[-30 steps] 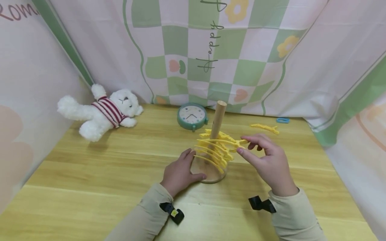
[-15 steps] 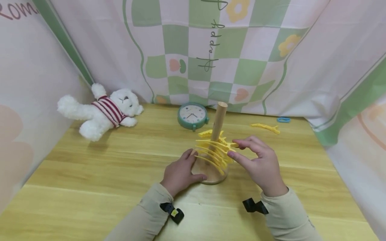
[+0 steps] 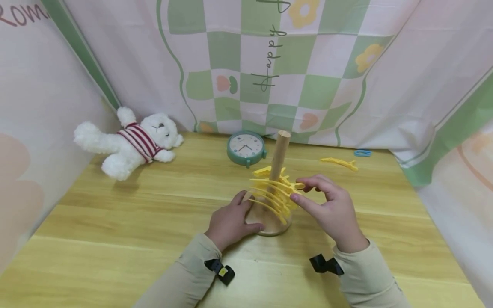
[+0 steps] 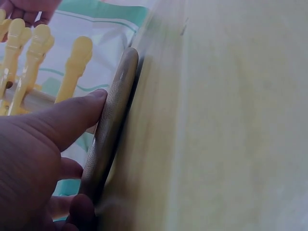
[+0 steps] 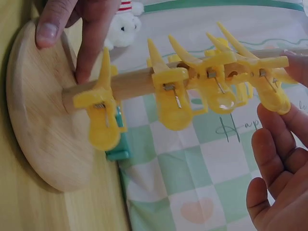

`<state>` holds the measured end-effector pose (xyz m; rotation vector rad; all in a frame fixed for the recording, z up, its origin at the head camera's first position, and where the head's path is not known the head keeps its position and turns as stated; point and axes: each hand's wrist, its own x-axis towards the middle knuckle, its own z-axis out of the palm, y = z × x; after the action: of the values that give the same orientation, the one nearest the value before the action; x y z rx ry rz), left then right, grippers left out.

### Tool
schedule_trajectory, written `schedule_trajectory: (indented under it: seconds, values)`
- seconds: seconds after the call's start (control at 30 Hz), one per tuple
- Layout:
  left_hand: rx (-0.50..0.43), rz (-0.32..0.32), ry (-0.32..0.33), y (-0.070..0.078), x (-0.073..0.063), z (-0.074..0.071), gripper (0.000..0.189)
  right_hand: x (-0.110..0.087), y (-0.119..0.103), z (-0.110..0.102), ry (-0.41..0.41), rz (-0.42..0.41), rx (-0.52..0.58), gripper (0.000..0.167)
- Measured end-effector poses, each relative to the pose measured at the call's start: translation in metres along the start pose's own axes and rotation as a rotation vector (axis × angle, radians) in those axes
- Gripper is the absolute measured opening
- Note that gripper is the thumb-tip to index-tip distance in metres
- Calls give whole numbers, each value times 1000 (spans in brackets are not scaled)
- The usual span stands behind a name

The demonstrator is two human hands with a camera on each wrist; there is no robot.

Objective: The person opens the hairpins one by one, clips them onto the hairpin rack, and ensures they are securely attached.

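A wooden stand with a round base (image 3: 274, 227) and an upright rod (image 3: 280, 156) stands on the table. Several yellow hair clips (image 5: 173, 98) are clamped along the rod, one above another. My left hand (image 3: 231, 220) holds the base by its left edge, its thumb on the upper face, as the left wrist view also shows. With thumb and fingertips my right hand (image 3: 337, 209) pinches the tail end of the uppermost front clip (image 5: 267, 79). That clip lies against the rod; whether its jaws have closed on the rod I cannot tell.
One loose yellow hair clip (image 3: 340, 163) and a small blue clip (image 3: 362, 152) lie at the back right. Behind the stand lies a green-rimmed clock (image 3: 245, 147). At the back left is a white plush bear (image 3: 138, 141). A patterned curtain (image 3: 223, 51) borders the table.
Between the first two frames my right hand moved left, bringing the pinched hair clip in to the rod. It has hardly moved since. My left hand stays on the base.
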<state>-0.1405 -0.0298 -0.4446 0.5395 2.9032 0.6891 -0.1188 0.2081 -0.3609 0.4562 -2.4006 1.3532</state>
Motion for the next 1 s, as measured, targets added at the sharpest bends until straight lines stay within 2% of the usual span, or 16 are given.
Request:
schedule_trajectory:
  seconds: [0.3,0.67,0.83,1.0]
  values:
    - [1,-7,25,0,-1,2,85,0,3,-7,-69,64,-79,30]
    - [-22,-23,21,1,-2,1,86,0,1,-9,-55,21,-31,32]
    - [-26,-24,19,2,-1,1,86,2,7,-14,-20,-25,15,26]
    - [-24,-30,13,2,-1,1,86,6,19,-21,46,11,6,17]
